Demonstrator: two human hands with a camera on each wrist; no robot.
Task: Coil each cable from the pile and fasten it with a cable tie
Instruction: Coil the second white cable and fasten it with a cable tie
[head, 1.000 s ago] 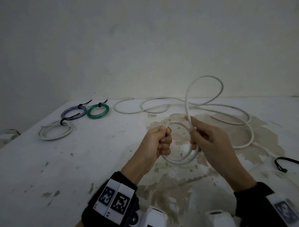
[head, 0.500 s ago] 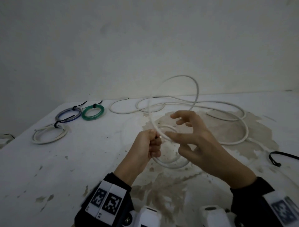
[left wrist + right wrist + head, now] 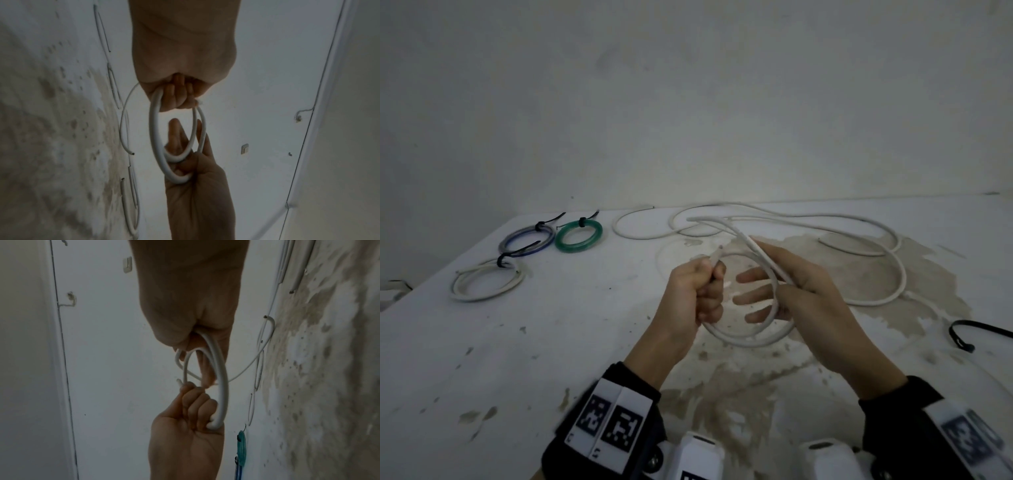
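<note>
Both hands' fingers (image 3: 710,291) hold the white cable (image 3: 743,337) coil above the table (image 3: 551,342), mid-surface.

The left hand (image 3: 693,294) closes over part of the white cable (image 3: 743,337), hiding how many turns pass through the fist; only the cable's tip pokes out at 12 o'clock. At 3 o'clock on the worktop (image 3: 551,342), a black cable tie (image 3: 962,337) is cut off by the head view's edge. The wrist markers at 5 o'clock are blurred beyond reading
</note>
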